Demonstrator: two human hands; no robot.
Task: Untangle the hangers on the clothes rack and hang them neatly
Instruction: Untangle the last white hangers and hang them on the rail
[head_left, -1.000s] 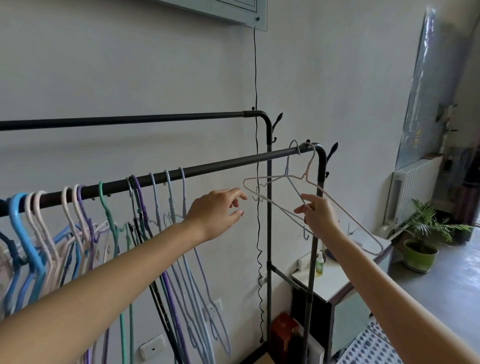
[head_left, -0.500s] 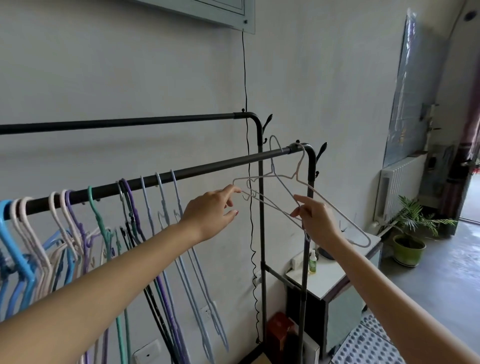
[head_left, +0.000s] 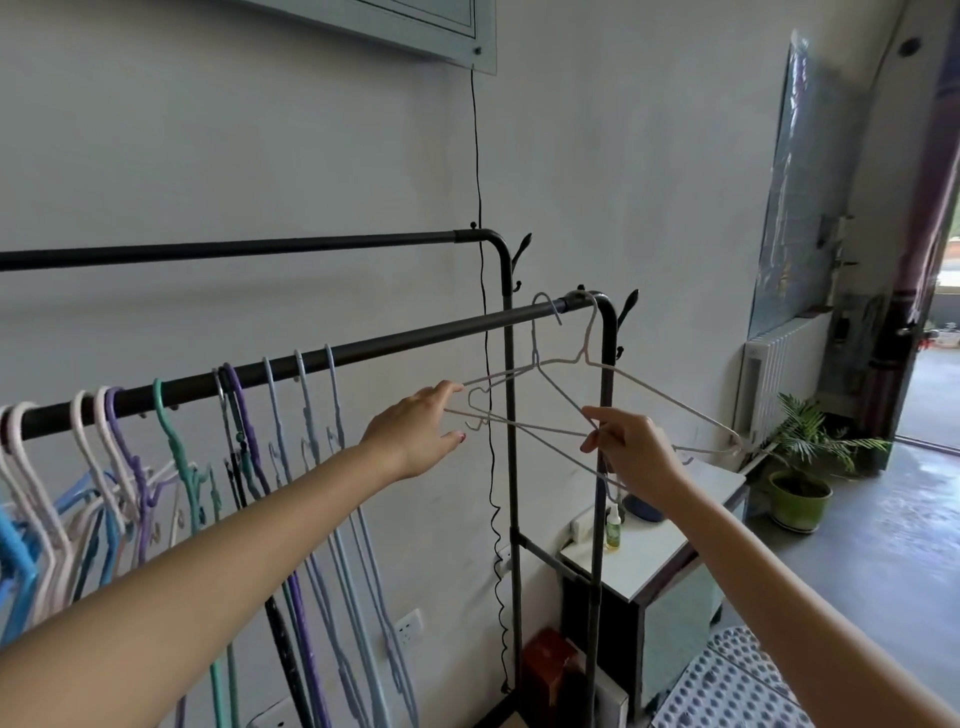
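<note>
Pinching the lower wire of a thin white wire hanger (head_left: 670, 402), the right hand (head_left: 631, 449) is holding it with thumb and fingertips just in front of the rack's right upright. Two such pale hangers, the white one and a light blue wire hanger (head_left: 535, 338), are hanging crossed at the right end of the near black metal rail (head_left: 395, 345), hooks over the bar beside its bend. With fingers stretched out and relaxed, the left hand (head_left: 415, 436) is touching the left tip of the crossed pair. Farther left, a bunch of purple, teal, blue and white plastic hangers (head_left: 182, 467) is hanging on the same rail. Behind it, a second black rail (head_left: 260, 249) is running along the wall. Low on the right, a potted green plant (head_left: 800, 467) is standing on the floor.
</note>
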